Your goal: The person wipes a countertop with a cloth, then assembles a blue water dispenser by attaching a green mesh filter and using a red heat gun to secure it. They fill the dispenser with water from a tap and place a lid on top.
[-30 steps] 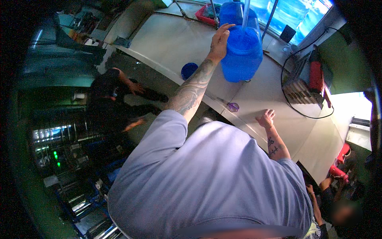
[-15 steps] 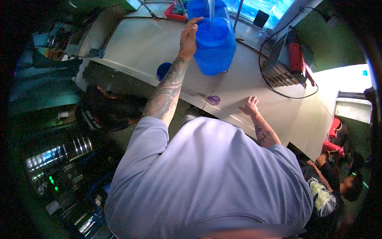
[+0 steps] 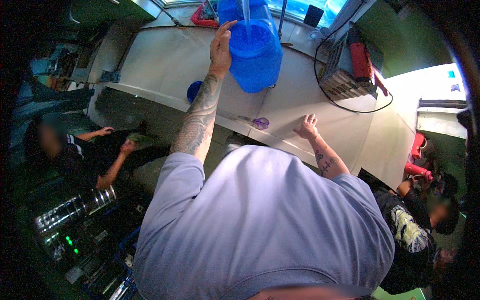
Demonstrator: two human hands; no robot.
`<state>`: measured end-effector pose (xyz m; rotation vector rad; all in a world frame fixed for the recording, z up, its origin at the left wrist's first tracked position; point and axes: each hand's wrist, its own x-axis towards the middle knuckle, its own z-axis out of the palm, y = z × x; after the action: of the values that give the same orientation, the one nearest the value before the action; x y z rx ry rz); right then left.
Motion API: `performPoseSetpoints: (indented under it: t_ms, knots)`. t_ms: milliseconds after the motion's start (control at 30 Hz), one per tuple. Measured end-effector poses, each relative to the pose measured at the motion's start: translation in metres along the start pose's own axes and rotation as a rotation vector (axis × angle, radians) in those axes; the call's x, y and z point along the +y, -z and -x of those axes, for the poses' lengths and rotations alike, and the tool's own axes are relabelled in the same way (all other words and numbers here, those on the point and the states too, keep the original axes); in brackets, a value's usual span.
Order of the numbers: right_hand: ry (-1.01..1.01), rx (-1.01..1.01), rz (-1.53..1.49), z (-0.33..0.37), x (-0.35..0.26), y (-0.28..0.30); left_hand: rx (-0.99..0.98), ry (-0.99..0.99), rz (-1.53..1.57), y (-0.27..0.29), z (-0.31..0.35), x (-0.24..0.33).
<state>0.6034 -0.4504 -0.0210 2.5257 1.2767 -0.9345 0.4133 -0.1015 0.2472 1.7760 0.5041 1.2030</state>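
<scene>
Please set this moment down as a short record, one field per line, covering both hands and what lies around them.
Left hand: left hand at the left rim of a blue container; exact grip unclear
Container: wide mouth, a clear column entering it; stream or tube, cannot tell
Right hand: right hand, holding nothing, fingers spread at the pale worktop
Between the hands: purple-handled scissors, near the worktop's front edge
Beside left forearm: round blue object
Farther right: red tool, black cable
</scene>
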Motion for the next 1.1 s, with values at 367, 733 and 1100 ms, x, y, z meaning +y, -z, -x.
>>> performPoseSetpoints:
  t_ms: [367, 733, 1100]
  knots:
    - [0.012, 0.006, 0.078, -0.004, 0.000, 0.000, 0.013, 0.016, 0.016, -0.001, -0.001, 0.000]
    - [0.315, 0.426, -0.089, -0.154, -0.057, 0.168, -0.008, 0.029, -0.021, -0.002, -0.003, -0.004]
    - [0.337, 0.252, -0.009, -0.225, -0.107, 0.244, 0.015, -0.005, -0.156, -0.002, -0.004, 0.015]
